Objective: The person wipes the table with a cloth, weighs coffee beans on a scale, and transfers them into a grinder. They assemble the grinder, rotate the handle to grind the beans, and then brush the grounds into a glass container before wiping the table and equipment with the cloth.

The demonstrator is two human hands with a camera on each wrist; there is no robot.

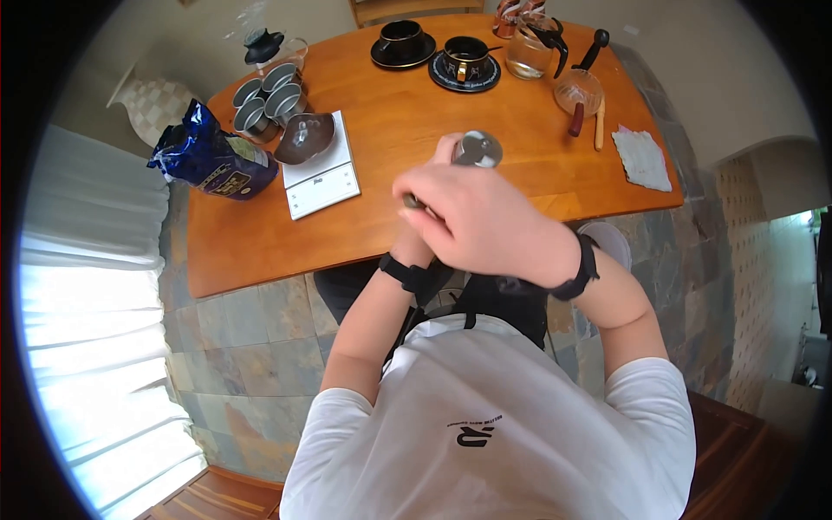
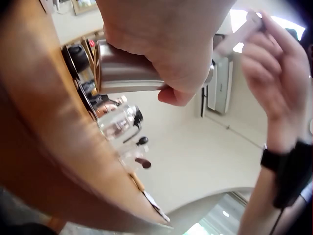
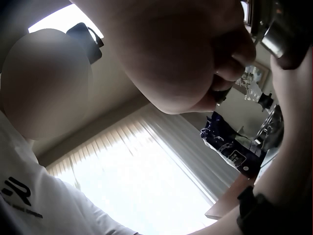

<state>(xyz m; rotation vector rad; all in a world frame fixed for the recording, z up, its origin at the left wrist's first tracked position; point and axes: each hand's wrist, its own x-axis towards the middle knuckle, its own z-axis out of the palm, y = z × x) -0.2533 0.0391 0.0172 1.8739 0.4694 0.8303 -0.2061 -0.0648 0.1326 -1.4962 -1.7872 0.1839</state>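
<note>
A silver, cylindrical hand coffee grinder (image 2: 129, 71) is tilted on its side above the near part of the wooden table (image 1: 390, 234). My left hand (image 2: 166, 39) wraps round its metal body, thumb along the lower side. At the grinder's other end, my right hand (image 2: 274, 73) grips the end of the crank arm (image 2: 237, 36) between thumb and fingers. In the head view the right hand (image 1: 494, 217) covers most of the left hand (image 1: 444, 149) and the crank. Only the round end of the grinder shows beyond the knuckles there.
On the left stand a blue bag (image 1: 227, 169), several metal cups (image 1: 286, 102) and a white scale (image 1: 321, 191) bearing a dark bowl (image 1: 306, 139). Black cups (image 1: 401, 39) on saucers, a glass pot (image 1: 527, 61), a clear dripper (image 1: 579, 91) and a white cloth (image 1: 641, 160) line the back and right.
</note>
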